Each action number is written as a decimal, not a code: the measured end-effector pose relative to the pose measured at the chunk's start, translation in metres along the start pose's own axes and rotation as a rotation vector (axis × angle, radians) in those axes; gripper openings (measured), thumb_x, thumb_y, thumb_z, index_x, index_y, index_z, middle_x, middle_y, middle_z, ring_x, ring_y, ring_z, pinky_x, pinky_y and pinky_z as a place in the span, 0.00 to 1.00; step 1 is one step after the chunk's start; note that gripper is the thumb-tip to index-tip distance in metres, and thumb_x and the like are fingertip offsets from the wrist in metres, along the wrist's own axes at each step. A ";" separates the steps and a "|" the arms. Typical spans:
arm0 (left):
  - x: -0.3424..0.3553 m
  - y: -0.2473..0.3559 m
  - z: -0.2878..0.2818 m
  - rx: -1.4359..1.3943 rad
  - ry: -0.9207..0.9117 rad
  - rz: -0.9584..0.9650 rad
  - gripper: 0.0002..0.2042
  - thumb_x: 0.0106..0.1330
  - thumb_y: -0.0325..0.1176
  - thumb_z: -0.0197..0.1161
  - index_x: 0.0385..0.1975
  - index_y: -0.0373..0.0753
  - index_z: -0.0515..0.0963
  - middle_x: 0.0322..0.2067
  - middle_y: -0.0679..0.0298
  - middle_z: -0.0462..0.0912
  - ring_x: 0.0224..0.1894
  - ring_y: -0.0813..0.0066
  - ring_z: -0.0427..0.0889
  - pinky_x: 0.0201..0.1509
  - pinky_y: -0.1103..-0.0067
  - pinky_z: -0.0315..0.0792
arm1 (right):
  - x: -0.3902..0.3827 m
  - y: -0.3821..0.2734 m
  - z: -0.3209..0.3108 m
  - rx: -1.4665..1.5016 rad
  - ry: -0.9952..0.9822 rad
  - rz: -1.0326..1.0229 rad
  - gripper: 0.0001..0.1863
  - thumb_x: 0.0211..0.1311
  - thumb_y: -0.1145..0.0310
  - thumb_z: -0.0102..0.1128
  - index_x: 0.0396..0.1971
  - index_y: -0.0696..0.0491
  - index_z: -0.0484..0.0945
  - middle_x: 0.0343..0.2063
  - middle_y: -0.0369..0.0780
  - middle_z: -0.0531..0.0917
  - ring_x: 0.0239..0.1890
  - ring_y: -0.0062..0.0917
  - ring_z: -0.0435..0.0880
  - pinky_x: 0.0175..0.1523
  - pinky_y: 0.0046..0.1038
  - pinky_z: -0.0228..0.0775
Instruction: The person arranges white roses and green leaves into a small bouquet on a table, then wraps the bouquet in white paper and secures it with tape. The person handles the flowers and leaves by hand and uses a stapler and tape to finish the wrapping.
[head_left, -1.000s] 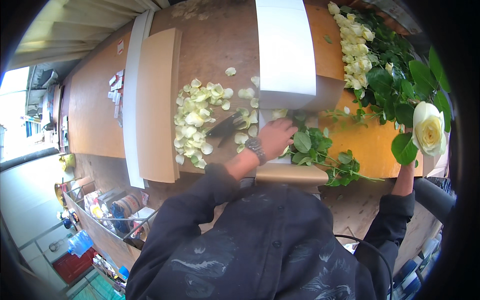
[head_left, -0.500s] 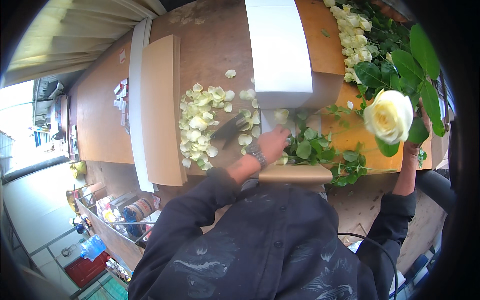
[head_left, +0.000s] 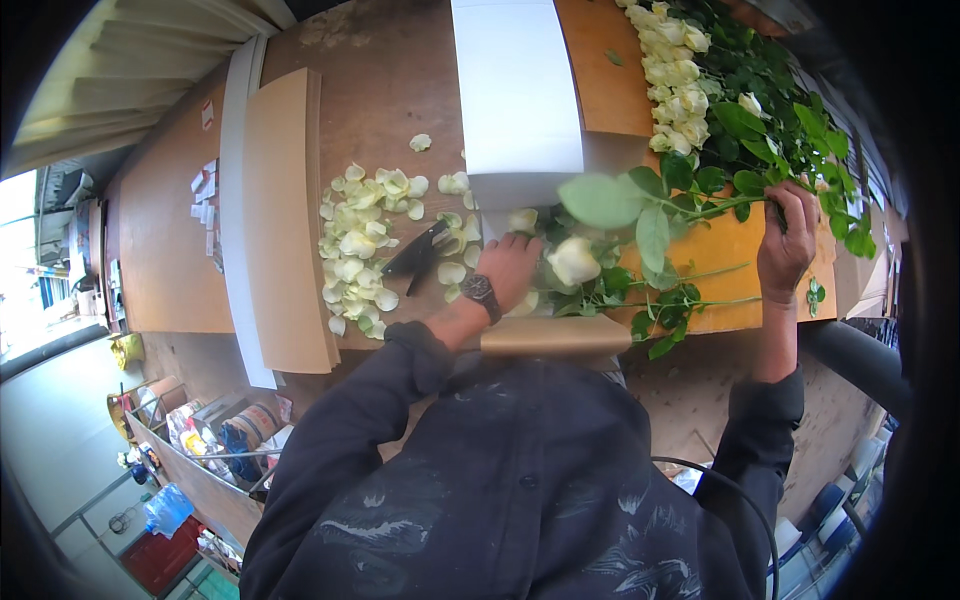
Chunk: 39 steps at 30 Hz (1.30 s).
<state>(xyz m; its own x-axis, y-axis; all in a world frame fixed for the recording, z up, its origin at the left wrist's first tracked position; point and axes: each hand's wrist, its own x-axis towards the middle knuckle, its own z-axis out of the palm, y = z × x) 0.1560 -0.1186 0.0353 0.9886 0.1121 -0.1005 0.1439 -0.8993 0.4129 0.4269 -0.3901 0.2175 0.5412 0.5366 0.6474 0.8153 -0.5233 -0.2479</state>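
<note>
My right hand (head_left: 788,235) is closed round the leafy stem of a cream-white rose (head_left: 575,262). The rose points left, its head near my left hand, with large, slightly blurred leaves along the stem. My left hand (head_left: 512,262), with a watch on the wrist, lies over a white paper sheet (head_left: 495,222), fingers stretched out beside a rose head (head_left: 522,220). Several leafy stems (head_left: 680,300) lie on the table to its right. Left of that hand rests a black two-armed tool (head_left: 418,258), its kind unclear, among loose pale petals (head_left: 360,245).
Many cut white roses (head_left: 680,90) lie at the far right. A long white sheet (head_left: 520,90) runs to the back, and a rolled brown edge (head_left: 555,335) lies at the front. Stacked cardboard (head_left: 280,220) is at left. A cluttered cart (head_left: 215,440) stands lower left.
My right hand has brought the rose down and left, from close to the camera to above the lying stems. My left hand has unbent its fingers. The whole view has shifted slightly.
</note>
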 end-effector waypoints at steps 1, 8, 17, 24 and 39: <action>0.000 0.002 -0.006 -0.027 0.060 0.053 0.17 0.60 0.31 0.63 0.50 0.39 0.77 0.46 0.53 0.83 0.51 0.49 0.80 0.57 0.57 0.74 | -0.002 0.000 -0.003 -0.008 -0.013 0.032 0.10 0.58 0.86 0.64 0.38 0.58 0.82 0.40 0.41 0.82 0.46 0.36 0.81 0.57 0.33 0.73; -0.010 0.009 -0.023 -0.098 -0.272 0.401 0.27 0.61 0.46 0.68 0.61 0.49 0.79 0.68 0.51 0.72 0.73 0.45 0.64 0.80 0.46 0.51 | -0.016 -0.017 -0.021 0.135 -0.146 0.205 0.10 0.59 0.87 0.62 0.38 0.59 0.80 0.38 0.41 0.80 0.40 0.30 0.81 0.47 0.26 0.74; 0.010 -0.004 0.037 0.152 0.088 0.450 0.12 0.55 0.38 0.65 0.35 0.40 0.79 0.67 0.47 0.72 0.74 0.47 0.64 0.71 0.52 0.64 | -0.042 -0.046 -0.037 0.175 -0.481 0.277 0.08 0.53 0.88 0.59 0.31 0.60 0.75 0.32 0.44 0.76 0.36 0.38 0.79 0.42 0.32 0.71; 0.038 -0.010 0.013 -0.171 0.180 0.335 0.12 0.60 0.35 0.66 0.43 0.41 0.81 0.60 0.53 0.76 0.66 0.54 0.72 0.61 0.60 0.77 | -0.123 -0.055 -0.004 0.163 -0.816 0.329 0.11 0.47 0.86 0.66 0.30 0.57 0.78 0.30 0.44 0.78 0.36 0.43 0.80 0.41 0.40 0.72; -0.087 -0.035 -0.016 -0.696 0.197 -0.189 0.15 0.65 0.28 0.65 0.52 0.41 0.84 0.52 0.56 0.84 0.51 0.59 0.84 0.54 0.70 0.79 | -0.158 -0.046 0.043 -0.010 -1.254 0.184 0.18 0.48 0.75 0.67 0.43 0.51 0.85 0.41 0.47 0.84 0.51 0.46 0.82 0.56 0.48 0.72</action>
<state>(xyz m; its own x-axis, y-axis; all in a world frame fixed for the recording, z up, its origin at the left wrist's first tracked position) 0.0655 -0.0898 0.0442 0.9244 0.3707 -0.0897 0.2424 -0.3895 0.8886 0.3130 -0.4222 0.0960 0.4733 0.7092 -0.5225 0.7088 -0.6588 -0.2521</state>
